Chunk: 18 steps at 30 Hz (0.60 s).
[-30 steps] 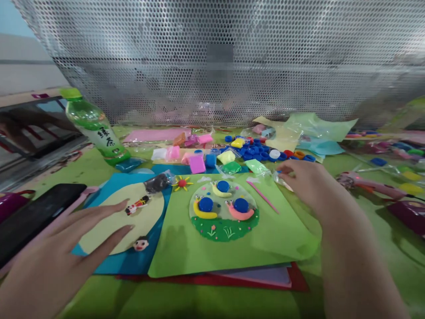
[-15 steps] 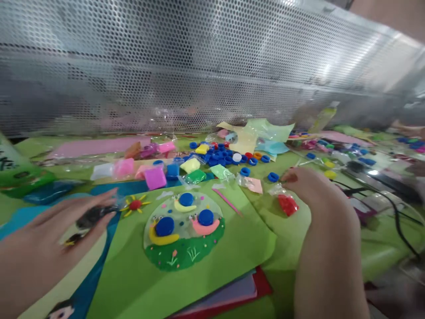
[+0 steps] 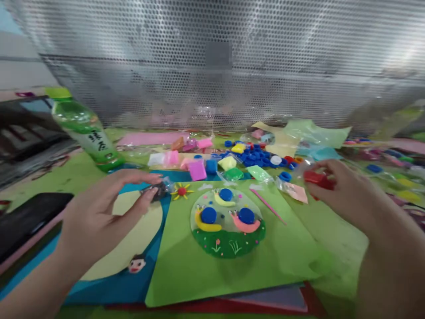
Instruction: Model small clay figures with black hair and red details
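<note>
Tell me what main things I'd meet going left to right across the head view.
Black phone, left hand, the dark packet it pinches, yellow-rayed sun, round snail picture, pink stick, peach packet, red packet, the right hand holding it.

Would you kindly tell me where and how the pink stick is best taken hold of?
Probably pinch the pink stick at mid-length, from above and the right: it is thin, lies flat, and the snail picture sits close on its left.

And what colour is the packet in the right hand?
The packet in the right hand is red, within clear wrap; the head view shows it.
</note>
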Each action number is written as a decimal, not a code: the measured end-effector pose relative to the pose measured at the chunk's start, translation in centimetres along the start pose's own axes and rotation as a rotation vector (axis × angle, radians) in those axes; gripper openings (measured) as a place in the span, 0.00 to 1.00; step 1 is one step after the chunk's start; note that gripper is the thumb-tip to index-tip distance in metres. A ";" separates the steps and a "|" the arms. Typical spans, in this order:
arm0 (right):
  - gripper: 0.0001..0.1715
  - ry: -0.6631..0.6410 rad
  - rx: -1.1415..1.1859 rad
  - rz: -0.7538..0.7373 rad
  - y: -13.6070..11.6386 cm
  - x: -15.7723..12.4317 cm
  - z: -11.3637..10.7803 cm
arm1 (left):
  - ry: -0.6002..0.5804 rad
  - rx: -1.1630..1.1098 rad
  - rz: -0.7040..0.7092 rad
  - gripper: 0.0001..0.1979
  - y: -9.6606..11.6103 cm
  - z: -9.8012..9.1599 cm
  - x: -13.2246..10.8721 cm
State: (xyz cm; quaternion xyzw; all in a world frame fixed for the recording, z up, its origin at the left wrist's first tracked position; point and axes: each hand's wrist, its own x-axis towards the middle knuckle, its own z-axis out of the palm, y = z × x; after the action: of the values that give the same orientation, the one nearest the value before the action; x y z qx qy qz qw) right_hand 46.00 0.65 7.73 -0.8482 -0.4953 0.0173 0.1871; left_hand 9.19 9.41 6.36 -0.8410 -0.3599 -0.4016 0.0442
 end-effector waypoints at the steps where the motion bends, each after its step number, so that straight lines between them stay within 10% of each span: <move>1: 0.18 -0.011 0.091 -0.112 -1.6 -0.7 0.4 | -0.014 -0.054 0.029 0.07 0.2 -0.2 0.0; 7: 0.24 -0.351 0.481 -0.621 -9.5 -5.6 3.9 | -0.273 -0.268 0.333 0.13 1.7 0.2 -0.6; 18: 0.26 -0.517 0.642 -0.721 -10.6 -6.5 5.8 | -0.240 -0.098 0.319 0.07 2.2 1.5 -1.4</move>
State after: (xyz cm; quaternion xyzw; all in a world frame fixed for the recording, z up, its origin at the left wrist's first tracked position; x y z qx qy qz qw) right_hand 32.65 1.49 4.90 -0.4929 -0.7544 0.3103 0.3029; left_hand 11.01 7.50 4.84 -0.9302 -0.2048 -0.3037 0.0230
